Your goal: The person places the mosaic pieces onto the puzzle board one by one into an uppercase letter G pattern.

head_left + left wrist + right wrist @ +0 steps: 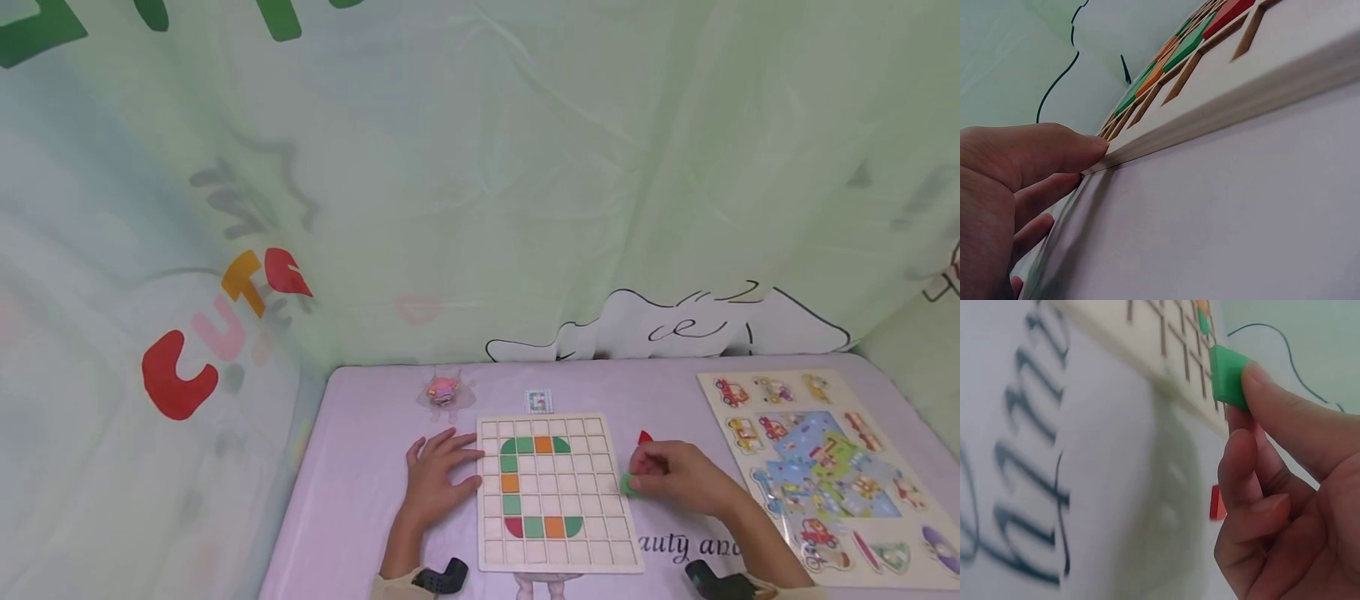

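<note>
A pale wooden grid board (600,546) lies on the table, with green, orange and red tiles set in a C shape, such as an orange tile (510,483) and a red tile (513,527). My left hand (438,475) touches the board's left edge with thumb and fingers fairly straight. Near the board's right edge, my right hand (678,479) pinches a green square tile (1229,375) between thumb and finger, its other fingers curled. A red piece (645,437) lies on the table just beyond the right hand, partly hidden by the fingers in the right wrist view.
A small printed pattern card (538,401) lies behind the board. A pink wrapped item (442,389) is at the back left. On the right lies a picture puzzle board (720,408) with vehicle pieces and colourful sheets on top. A cloth backdrop (480,208) stands behind the table.
</note>
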The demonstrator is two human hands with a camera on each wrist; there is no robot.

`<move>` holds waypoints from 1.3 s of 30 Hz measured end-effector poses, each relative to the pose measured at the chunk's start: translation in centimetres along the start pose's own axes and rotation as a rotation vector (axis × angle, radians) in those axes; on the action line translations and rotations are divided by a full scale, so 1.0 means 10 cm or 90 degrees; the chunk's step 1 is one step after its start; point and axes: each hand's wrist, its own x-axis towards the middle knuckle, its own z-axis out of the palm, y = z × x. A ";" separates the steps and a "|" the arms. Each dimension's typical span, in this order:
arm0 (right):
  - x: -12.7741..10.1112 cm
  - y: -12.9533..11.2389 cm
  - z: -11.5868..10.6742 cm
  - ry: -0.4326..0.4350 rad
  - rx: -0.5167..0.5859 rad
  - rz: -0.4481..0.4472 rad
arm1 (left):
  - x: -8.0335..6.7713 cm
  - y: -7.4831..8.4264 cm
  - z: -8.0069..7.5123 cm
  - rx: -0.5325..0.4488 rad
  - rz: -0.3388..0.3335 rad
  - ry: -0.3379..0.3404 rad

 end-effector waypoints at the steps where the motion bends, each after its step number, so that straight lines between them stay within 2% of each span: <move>1: 0.01 -0.02 0.02 0.000 0.006 0.000 | 0.00 0.00 0.00 0.001 0.001 0.002; 12: 0.19 -0.16 0.26 -0.031 0.046 -0.007 | -0.01 -0.01 0.00 0.004 0.004 0.006; 20: 0.31 -0.31 0.44 -0.046 0.073 0.009 | -0.01 -0.01 -0.01 0.000 -0.004 -0.002; 31: 0.40 -0.31 0.63 -0.049 0.144 0.058 | -0.01 -0.02 0.00 -0.006 -0.020 -0.020; 34: 0.39 -0.32 0.64 -0.050 0.164 0.069 | -0.01 0.00 -0.01 -0.013 -0.013 -0.011; 39: 0.39 -0.31 0.64 -0.059 0.171 0.077 | 0.00 0.04 -0.04 -0.023 0.024 0.024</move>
